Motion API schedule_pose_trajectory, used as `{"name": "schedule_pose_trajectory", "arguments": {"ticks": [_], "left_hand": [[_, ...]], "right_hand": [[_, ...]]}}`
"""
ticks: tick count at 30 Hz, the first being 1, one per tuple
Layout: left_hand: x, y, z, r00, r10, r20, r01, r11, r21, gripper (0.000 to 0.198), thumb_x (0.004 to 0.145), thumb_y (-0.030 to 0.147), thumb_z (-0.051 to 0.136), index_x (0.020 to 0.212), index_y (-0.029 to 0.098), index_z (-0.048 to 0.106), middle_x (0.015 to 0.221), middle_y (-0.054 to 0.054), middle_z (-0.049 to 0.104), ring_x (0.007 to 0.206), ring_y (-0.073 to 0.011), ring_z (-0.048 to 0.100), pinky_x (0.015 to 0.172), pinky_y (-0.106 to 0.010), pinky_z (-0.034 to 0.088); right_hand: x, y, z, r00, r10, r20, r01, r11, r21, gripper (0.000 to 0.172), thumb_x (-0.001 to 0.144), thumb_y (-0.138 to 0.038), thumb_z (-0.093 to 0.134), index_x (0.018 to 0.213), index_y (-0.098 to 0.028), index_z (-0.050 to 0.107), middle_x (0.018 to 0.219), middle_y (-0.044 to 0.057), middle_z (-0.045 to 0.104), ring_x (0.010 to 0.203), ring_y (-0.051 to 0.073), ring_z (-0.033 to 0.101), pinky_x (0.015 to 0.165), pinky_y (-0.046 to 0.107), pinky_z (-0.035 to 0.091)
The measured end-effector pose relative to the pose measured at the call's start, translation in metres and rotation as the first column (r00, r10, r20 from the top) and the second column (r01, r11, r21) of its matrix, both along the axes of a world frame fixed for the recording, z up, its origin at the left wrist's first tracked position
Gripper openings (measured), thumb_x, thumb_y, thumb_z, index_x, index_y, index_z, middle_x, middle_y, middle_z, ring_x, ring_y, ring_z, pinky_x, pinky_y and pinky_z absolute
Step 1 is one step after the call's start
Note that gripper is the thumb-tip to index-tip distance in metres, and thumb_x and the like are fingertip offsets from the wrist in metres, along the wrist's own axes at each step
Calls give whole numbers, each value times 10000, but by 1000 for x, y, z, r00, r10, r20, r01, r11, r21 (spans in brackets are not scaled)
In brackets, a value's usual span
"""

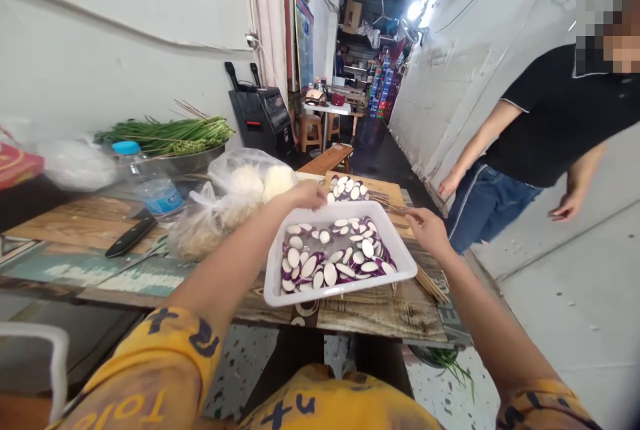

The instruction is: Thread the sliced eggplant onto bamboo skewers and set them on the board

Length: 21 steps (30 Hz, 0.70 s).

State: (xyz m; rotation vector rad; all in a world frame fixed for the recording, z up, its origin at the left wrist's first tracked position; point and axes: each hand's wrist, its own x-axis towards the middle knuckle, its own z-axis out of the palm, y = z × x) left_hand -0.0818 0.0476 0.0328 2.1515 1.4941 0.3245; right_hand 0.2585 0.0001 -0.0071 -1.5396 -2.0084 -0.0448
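Observation:
A white plastic tub [340, 290] in front of me holds many slices of purple-skinned eggplant [330, 274], in what looks like water. Beyond its far rim, more eggplant slices [347, 188] lie in a pile on a wooden board [387, 189]. My left hand [313, 195] is over the tub's far left corner, beside that pile, with fingers drawn together; what they hold is hidden. Past the tub's right side, my right hand [425, 225] pinches the end of a thin skewer [395, 207] pointing left toward the pile. A bundle of bamboo skewers [433, 285] lies right of the tub.
Left of the tub sit plastic bags of food [250, 183], a water bottle [160, 193], a black-handled knife [131, 237] and a metal bowl of long green vegetables [170, 137]. A person in a black shirt [560, 117] stands to the right. A wooden bench [327, 159] is beyond the table.

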Motion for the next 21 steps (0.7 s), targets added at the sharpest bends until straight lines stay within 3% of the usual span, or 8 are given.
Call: {"name": "schedule_pose_trajectory", "arguments": {"ticks": [3,6,9,12,15,18,21], "left_hand": [[0,55,4,974,225,13,-218,930,295,221,643,196,556,818,156,687,798,-71,667,758,-202,599,670,-259,417],[7,100,-10,964,265,14,-255,911,324,302,642,163,569,928,139,662,915,-106,657,869,-232,581,721,-276,410],[16,131,-32,963,269,21,-263,921,287,394,630,139,578,1021,136,626,999,-112,643,903,-215,567,720,-250,406],[24,148,-51,969,244,25,-243,941,235,349,623,152,593,966,130,651,908,-90,664,818,-187,581,652,-223,401],[27,158,-59,981,188,41,-193,964,184,182,636,176,593,787,138,687,722,-47,660,682,-153,575,579,-215,380],[27,164,-53,985,156,68,-166,972,167,124,647,205,600,715,143,683,634,-12,632,624,-125,555,563,-209,368],[26,170,-38,975,158,153,-187,961,201,136,662,246,609,726,145,672,623,12,616,670,-111,551,610,-195,376]], "right_hand": [[-8,22,-1,989,111,96,-115,992,45,277,840,-250,418,1009,-173,623,1033,81,643,969,207,562,840,315,417],[-7,56,-10,978,68,199,-79,996,45,300,826,-205,435,1076,-172,598,1108,98,621,1035,241,532,868,367,382],[-6,89,-18,964,63,258,-66,998,3,338,814,-189,458,1134,-194,565,1177,99,587,1087,256,500,898,419,329],[-11,111,-23,952,115,283,-101,993,-62,336,814,-234,484,1139,-214,566,1148,97,607,1074,259,513,911,437,301],[-15,120,-27,946,151,286,-123,986,-113,320,808,-286,510,1111,-226,589,1081,84,646,1009,257,556,887,420,326],[-15,123,-31,942,167,290,-130,981,-144,273,802,-294,520,1047,-234,625,1065,73,653,988,258,565,862,404,342],[-15,123,-35,942,166,290,-125,980,-154,273,796,-294,523,1041,-228,625,1077,75,644,1004,258,556,863,399,340]]}}
